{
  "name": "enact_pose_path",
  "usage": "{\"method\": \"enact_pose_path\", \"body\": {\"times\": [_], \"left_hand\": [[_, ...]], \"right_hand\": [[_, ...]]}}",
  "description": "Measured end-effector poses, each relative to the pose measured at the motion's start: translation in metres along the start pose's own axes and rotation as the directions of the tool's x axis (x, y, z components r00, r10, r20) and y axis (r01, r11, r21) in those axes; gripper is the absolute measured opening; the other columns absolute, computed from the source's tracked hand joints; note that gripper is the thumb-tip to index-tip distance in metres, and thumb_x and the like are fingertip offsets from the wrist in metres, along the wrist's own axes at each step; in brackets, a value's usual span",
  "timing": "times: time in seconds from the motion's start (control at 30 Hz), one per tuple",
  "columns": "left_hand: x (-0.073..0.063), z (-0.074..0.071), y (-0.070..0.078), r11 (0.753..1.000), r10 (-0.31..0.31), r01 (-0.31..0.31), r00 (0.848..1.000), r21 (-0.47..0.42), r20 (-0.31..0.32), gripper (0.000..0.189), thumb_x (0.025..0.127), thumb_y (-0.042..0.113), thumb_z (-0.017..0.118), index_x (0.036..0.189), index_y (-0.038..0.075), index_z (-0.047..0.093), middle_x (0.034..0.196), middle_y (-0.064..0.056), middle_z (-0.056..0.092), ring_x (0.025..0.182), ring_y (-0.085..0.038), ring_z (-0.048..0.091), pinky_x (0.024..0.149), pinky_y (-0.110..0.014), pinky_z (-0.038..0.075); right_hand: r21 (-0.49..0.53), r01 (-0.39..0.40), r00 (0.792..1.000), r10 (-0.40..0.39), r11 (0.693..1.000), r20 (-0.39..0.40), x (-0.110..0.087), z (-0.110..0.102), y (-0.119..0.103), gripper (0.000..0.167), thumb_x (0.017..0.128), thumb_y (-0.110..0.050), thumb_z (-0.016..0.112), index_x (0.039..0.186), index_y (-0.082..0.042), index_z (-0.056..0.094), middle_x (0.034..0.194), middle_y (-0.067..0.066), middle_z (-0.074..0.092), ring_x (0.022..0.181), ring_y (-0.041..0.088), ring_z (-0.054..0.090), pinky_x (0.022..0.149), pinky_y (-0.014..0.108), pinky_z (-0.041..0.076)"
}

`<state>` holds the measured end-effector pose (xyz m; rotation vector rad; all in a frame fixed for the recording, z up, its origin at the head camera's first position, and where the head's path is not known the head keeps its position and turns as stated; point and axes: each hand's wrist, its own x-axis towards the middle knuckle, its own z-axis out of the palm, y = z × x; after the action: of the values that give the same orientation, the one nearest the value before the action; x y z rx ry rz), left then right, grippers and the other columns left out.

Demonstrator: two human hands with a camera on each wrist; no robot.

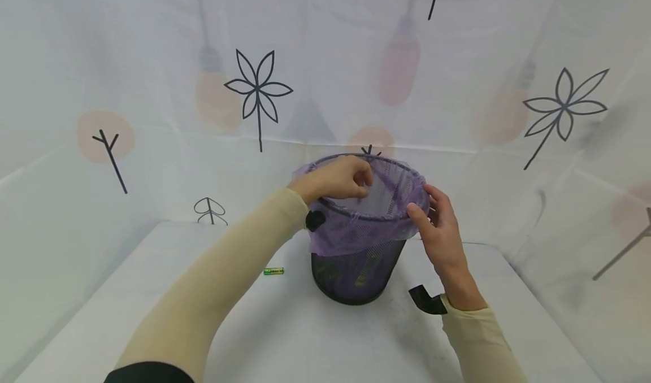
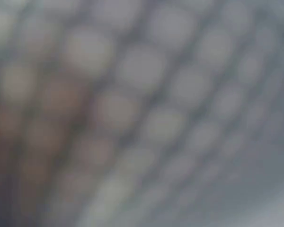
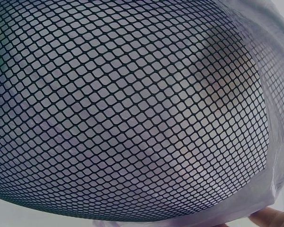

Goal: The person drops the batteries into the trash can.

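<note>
A black mesh wastebasket [image 1: 351,287] stands upright on the white table in the head view, with a purple plastic bag [image 1: 335,237] lining it and folded over its rim. My right hand [image 1: 441,233] grips the basket's rim through the bag at the right side. Above the basket's mouth is my left hand [image 1: 342,177], its fingers loosely curled; I see nothing held in it. Left of the basket lies a green battery [image 1: 273,270]. Close mesh [image 3: 128,109] fills the right wrist view, with fingertips [image 3: 274,218] at its lower right. The left wrist view shows only blurred mesh [image 2: 142,71].
The white tabletop [image 1: 305,343] spreads around the basket. Behind it hangs a pale cloth backdrop [image 1: 315,44] printed with flowers and twigs. Faint yellow-green patches [image 1: 362,277] show through the basket's lower mesh; what they are is unclear.
</note>
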<state>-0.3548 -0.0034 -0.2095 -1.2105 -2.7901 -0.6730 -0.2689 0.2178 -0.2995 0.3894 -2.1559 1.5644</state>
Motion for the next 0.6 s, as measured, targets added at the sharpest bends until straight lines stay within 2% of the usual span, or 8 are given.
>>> {"method": "enact_pose_path", "body": {"times": [0.1, 0.27, 0.33, 0.43, 0.53, 0.6], "left_hand": [[-0.007, -0.005, 0.001, 1.000, 0.024, -0.024, 0.999, -0.002, -0.035, 0.016, 0.089, 0.017, 0.066, 0.103, 0.010, 0.065, 0.095, -0.001, 0.062, 0.087, -0.013, 0.057, 0.078, -0.027, 0.046], [-0.029, -0.014, -0.001, 0.999, 0.036, -0.036, 0.996, 0.000, -0.087, 0.014, 0.089, 0.018, 0.064, 0.101, 0.011, 0.064, 0.089, 0.000, 0.061, 0.082, -0.014, 0.055, 0.076, -0.029, 0.045], [-0.039, -0.016, -0.004, 0.999, 0.051, -0.052, 0.992, -0.001, -0.112, 0.012, 0.089, 0.018, 0.064, 0.100, 0.011, 0.064, 0.087, 0.001, 0.061, 0.080, -0.014, 0.055, 0.075, -0.029, 0.046], [-0.055, -0.020, -0.008, 0.996, 0.082, -0.084, 0.983, -0.005, -0.163, 0.012, 0.089, 0.018, 0.064, 0.098, 0.010, 0.064, 0.085, 0.001, 0.061, 0.078, -0.013, 0.056, 0.074, -0.028, 0.046], [-0.072, -0.023, -0.013, 0.992, 0.121, -0.126, 0.966, -0.006, -0.230, 0.010, 0.090, 0.018, 0.065, 0.097, 0.010, 0.064, 0.085, 0.001, 0.061, 0.076, -0.012, 0.055, 0.072, -0.029, 0.047], [-0.082, -0.025, -0.016, 0.989, 0.140, -0.150, 0.952, -0.015, -0.273, 0.010, 0.089, 0.016, 0.065, 0.096, 0.010, 0.064, 0.085, 0.001, 0.060, 0.075, -0.012, 0.055, 0.071, -0.029, 0.047]], "right_hand": [[0.005, -0.006, 1.000, 0.006, 1.000, 0.000, 0.000, 0.000, -0.001, 0.063, 0.096, -0.028, 0.055, 0.150, -0.015, 0.024, 0.142, 0.014, 0.038, 0.121, 0.023, 0.043, 0.094, 0.039, 0.039], [0.039, -0.008, 1.000, 0.007, 0.999, 0.013, 0.001, 0.002, -0.004, 0.062, 0.096, -0.026, 0.056, 0.149, -0.014, 0.026, 0.141, 0.014, 0.038, 0.119, 0.021, 0.043, 0.090, 0.027, 0.039], [0.033, -0.009, 1.000, 0.009, 0.999, 0.013, 0.001, 0.001, -0.004, 0.063, 0.096, -0.026, 0.056, 0.150, -0.015, 0.025, 0.142, 0.014, 0.038, 0.120, 0.021, 0.042, 0.090, 0.028, 0.039], [0.006, -0.011, 1.000, 0.011, 1.000, 0.007, 0.000, 0.000, -0.003, 0.064, 0.096, -0.028, 0.056, 0.150, -0.016, 0.025, 0.142, 0.014, 0.038, 0.122, 0.023, 0.042, 0.093, 0.036, 0.039], [-0.012, -0.011, 1.000, 0.011, 1.000, 0.006, 0.000, -0.001, -0.002, 0.064, 0.096, -0.031, 0.056, 0.150, -0.017, 0.024, 0.143, 0.014, 0.038, 0.123, 0.025, 0.042, 0.095, 0.045, 0.038], [-0.016, -0.010, 1.000, 0.010, 1.000, 0.001, 0.000, -0.001, -0.002, 0.064, 0.096, -0.031, 0.056, 0.150, -0.017, 0.024, 0.142, 0.013, 0.038, 0.122, 0.025, 0.043, 0.095, 0.045, 0.038]]}}
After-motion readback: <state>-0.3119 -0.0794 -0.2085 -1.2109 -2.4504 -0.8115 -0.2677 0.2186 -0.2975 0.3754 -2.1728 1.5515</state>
